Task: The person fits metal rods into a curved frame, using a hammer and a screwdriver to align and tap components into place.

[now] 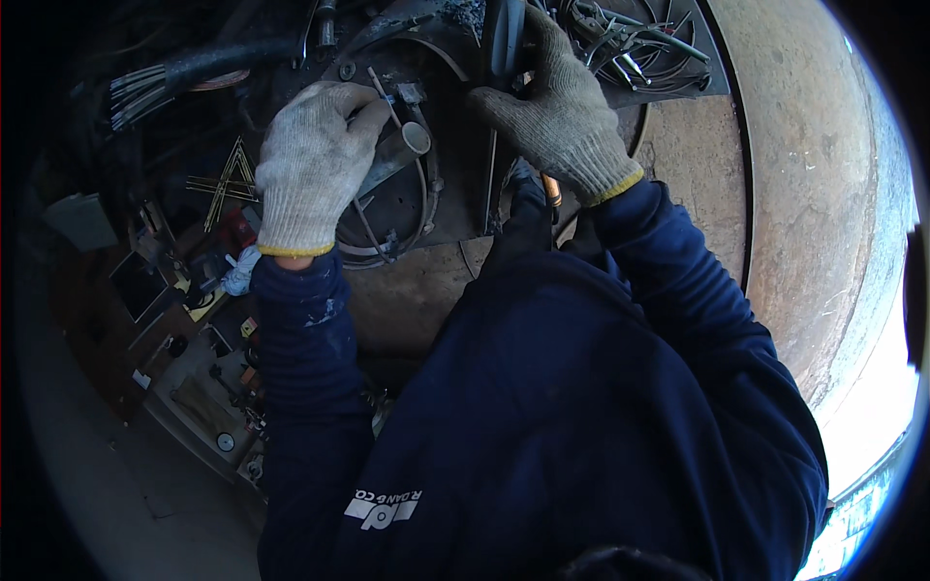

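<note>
My left hand (315, 155), in a pale knitted work glove, is closed, with thumb and forefinger pinched at a thin rod (374, 79). Just beside it, a grey metal tube (392, 157) lies tilted, its open round end facing up. My right hand (567, 111), in a dirtier knitted glove, reaches to the top of the view. Its thumb and fingers lie either side of a dark, long-bodied object (504, 44), which seems gripped; its upper end is cut off. Under that hand a straight thin bar (489, 184) runs toward me, and a copper-coloured piece (552, 189) shows by the wrist.
Coiled cable and metal tools (639, 53) lie at the upper right. A thick cable with frayed strands (184, 77) crosses the upper left. Yellowish rods (228, 184) lie crossed at left, above a cluttered bench (194, 387). A curved rusty metal surface (814, 194) rises at right.
</note>
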A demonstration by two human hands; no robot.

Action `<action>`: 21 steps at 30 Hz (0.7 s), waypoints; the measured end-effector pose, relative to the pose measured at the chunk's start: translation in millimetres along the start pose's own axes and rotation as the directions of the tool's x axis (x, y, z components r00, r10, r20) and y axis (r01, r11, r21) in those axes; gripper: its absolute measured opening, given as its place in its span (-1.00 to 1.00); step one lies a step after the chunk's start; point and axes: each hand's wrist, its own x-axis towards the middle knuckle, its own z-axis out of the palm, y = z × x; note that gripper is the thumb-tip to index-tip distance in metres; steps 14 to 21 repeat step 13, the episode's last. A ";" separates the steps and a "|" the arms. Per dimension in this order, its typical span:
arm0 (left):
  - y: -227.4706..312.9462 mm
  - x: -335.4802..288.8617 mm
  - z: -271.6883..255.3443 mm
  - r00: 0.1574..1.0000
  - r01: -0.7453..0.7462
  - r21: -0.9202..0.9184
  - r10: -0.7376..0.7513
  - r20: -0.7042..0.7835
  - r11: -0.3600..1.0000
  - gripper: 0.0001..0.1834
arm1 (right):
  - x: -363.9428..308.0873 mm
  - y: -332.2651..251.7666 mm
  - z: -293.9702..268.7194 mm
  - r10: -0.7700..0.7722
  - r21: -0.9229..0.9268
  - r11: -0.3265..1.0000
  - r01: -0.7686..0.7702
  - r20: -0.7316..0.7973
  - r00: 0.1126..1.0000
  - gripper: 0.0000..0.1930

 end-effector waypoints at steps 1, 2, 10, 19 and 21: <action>-0.8 1.2 1.4 0.992 0.120 -0.068 -0.117 0.047 0.991 -0.83 | -2.7 -3.1 -2.3 0.012 0.003 1.000 -0.012 0.006 1.000 -0.04; -0.6 3.7 2.6 0.969 0.238 -0.130 -0.226 0.100 0.963 -0.83 | -3.8 -6.5 -4.2 0.024 0.005 1.000 -0.024 0.010 1.000 -0.04; 2.5 22.1 -26.2 0.814 0.580 -0.282 -0.536 0.223 0.764 -0.61 | -5.8 -9.1 -8.6 0.077 0.000 0.997 -0.077 0.051 0.996 -0.03; -5.7 21.9 -26.7 0.757 0.652 -0.358 -0.594 0.272 0.668 -0.62 | -5.6 -5.1 -6.6 0.019 -0.035 0.999 -0.018 0.025 1.000 -0.01; -5.7 21.9 -26.7 0.757 0.652 -0.358 -0.594 0.272 0.668 -0.62 | -5.6 -5.1 -6.6 0.019 -0.035 0.999 -0.018 0.025 1.000 -0.01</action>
